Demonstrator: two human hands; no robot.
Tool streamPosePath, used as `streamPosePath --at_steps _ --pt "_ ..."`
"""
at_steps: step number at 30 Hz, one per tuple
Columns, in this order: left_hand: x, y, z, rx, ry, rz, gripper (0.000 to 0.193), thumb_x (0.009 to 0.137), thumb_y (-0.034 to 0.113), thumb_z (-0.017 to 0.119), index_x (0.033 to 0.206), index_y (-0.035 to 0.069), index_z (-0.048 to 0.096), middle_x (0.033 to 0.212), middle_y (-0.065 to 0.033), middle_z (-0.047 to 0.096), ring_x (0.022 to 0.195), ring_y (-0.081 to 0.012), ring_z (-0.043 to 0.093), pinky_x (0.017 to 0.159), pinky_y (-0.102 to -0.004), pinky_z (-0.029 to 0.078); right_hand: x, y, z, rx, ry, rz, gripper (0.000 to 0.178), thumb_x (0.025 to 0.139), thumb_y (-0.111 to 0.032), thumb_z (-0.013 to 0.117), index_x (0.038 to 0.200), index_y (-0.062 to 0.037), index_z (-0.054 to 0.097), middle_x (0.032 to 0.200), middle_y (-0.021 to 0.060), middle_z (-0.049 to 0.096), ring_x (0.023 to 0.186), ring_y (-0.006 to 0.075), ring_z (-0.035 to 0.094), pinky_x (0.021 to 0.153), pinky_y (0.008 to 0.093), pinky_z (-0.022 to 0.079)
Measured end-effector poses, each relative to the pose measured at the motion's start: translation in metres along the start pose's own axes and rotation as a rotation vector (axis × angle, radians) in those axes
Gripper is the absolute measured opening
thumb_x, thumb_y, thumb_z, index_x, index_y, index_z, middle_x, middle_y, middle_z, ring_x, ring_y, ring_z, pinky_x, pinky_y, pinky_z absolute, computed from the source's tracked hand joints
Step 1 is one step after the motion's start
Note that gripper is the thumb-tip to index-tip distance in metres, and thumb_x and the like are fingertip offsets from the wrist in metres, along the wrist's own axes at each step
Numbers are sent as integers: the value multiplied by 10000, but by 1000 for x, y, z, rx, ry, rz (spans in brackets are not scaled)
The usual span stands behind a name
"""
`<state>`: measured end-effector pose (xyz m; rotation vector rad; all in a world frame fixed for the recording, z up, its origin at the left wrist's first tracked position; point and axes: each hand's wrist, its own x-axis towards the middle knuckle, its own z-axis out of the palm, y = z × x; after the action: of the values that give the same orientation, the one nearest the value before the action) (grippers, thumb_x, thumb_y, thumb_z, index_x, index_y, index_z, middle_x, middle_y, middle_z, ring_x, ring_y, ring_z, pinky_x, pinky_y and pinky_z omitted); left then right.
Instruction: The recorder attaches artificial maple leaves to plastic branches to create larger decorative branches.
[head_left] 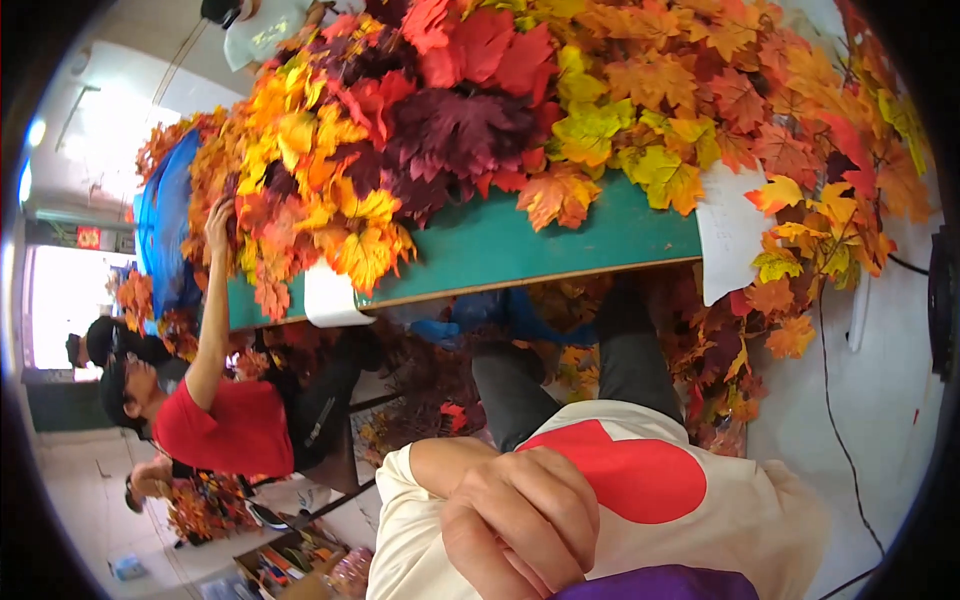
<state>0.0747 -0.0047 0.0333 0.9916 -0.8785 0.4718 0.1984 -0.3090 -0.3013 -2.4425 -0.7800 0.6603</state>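
Observation:
My left hand [522,520] is raised close in front of my chest, and its bent forearm comes out of a cream sleeve. The fingers are curled closed; what lies inside them, if anything, is hidden. Right beside it, at the lower edge, shows a purple piece [665,585] that looks like cloth; I cannot tell whether the fingers grip it. My right hand does not show. Ahead of me, a green-topped table [560,240] carries a big heap of artificial maple-leaf sprays [460,130] in red, orange, yellow and dark purple. Neither hand touches the leaves.
A white paper sheet [735,230] hangs over the table edge. At left, a co-worker in a red shirt [225,430] reaches into the leaves. More leaf sprays [430,390] lie under the table. A cable [835,420] runs down the right side. A cardboard box [290,570] stands at lower left.

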Motion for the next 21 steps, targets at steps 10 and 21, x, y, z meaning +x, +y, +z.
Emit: streamPosePath --at_steps 10,21 --pt "-112 33 32 350 312 110 275 787 84 635 1039 30 539 783 -137 629 633 -209 597 534 -280 486 -70 12 28 -54 -231 -136 196 722 -87 576 897 0 584 941 222 581 876 378 554 758 395 464" --pt "-404 99 47 908 2109 -206 313 868 102 518 1161 25 436 869 -68 590 661 -95 548 574 -208 453 -90 -5 53 -152 -537 -374 202 713 -83 579 896 3 586 934 228 583 870 382 558 753 397 468"
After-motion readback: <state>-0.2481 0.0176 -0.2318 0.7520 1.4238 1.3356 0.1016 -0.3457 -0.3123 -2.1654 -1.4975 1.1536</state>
